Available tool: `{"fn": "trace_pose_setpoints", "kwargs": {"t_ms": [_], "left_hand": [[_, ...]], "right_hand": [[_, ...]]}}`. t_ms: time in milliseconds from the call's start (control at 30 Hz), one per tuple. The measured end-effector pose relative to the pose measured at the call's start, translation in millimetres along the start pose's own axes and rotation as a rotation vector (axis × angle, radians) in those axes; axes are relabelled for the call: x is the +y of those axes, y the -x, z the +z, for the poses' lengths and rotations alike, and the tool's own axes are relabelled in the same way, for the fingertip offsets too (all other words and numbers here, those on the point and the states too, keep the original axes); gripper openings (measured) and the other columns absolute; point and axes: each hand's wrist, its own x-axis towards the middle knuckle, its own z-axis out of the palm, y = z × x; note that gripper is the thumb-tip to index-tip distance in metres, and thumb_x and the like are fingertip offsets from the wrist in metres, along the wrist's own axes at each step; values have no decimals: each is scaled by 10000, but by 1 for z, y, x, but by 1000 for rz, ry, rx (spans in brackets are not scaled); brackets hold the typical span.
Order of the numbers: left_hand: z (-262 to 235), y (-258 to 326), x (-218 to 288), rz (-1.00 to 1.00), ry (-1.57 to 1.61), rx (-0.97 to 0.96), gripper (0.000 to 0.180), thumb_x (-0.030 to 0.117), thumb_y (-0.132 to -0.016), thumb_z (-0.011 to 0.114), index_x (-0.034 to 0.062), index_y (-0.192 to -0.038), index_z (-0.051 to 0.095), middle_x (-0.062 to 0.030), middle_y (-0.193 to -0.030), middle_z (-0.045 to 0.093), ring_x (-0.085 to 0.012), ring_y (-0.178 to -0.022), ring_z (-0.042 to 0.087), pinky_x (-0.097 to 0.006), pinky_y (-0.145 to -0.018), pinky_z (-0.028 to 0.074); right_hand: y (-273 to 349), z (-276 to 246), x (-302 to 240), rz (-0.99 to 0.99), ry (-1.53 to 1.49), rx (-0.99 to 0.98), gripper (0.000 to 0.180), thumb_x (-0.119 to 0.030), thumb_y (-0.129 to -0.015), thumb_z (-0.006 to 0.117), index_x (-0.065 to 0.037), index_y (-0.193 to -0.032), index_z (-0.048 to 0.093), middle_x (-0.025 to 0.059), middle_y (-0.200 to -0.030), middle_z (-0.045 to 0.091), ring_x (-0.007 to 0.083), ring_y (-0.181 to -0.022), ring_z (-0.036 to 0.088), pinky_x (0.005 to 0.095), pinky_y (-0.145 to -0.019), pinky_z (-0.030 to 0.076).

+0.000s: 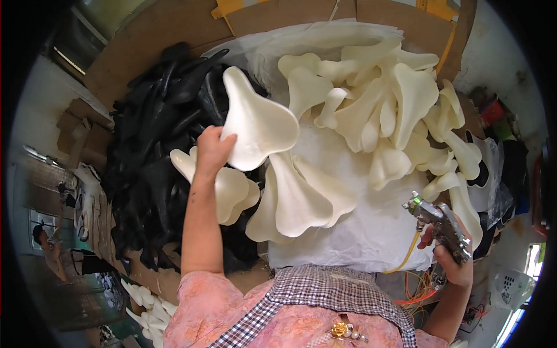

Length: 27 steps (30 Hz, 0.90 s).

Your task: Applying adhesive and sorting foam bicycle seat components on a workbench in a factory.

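Observation:
My left hand (214,152) is closed on the edge of a glossy cream bicycle saddle pad (258,122), held up with its narrow nose pointing away from me. Several more cream pads lie below it, among them one pad (299,203) leaning on others at the middle of the table. In my right hand (455,255), at the right, is a metal spray gun (444,226) with its nozzle turned up and to the left. A yellow hose (411,250) runs down from the gun. The fingers on the gun are partly hidden behind it.
Black saddle-shaped pieces (156,133) are heaped on the left. A pile of cream pads (371,104) covers the far right of the white sheet (325,255). Cardboard (185,35) walls the back. Another person (61,255) is at the far left. Orange hoses (420,296) hang near my right arm.

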Motion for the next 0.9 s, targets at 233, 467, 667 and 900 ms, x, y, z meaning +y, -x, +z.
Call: {"fn": "trace_pose_setpoints", "kwargs": {"t_ms": [233,467,667,900], "left_hand": [[-17,30,23,-179,-293,-189,507,349,-729,725,-44,-1037,638,-193,-959,605,-306,-890,608,-376,-769,484],[192,-67,108,193,-159,-380,817,365,-683,763,-31,-1309,420,-245,-1229,537,-377,-1165,501,-397,-980,416],[282,-93,121,92,168,-157,547,321,-760,699,9,-1165,504,-201,-1127,572,-354,-1058,569,-418,-905,471],[138,-108,120,165,648,-340,324,143,-820,515,-31,-1088,568,-159,-937,661,-242,-884,637,-348,-752,498]], "right_hand": [[-7,-15,25,33,66,-101,579,-161,-833,679,11,-1324,426,100,-983,603,163,-862,597,321,-752,515],[-5,-16,33,-6,83,7,577,-167,-836,670,15,-1324,421,93,-946,617,166,-822,616,317,-756,512],[7,-25,32,32,119,87,606,-98,-808,679,12,-1338,408,107,-1007,610,166,-876,606,316,-778,505],[9,-39,27,-17,-5,101,609,-150,-810,676,44,-1325,414,114,-1033,582,174,-847,569,334,-796,481]]}}
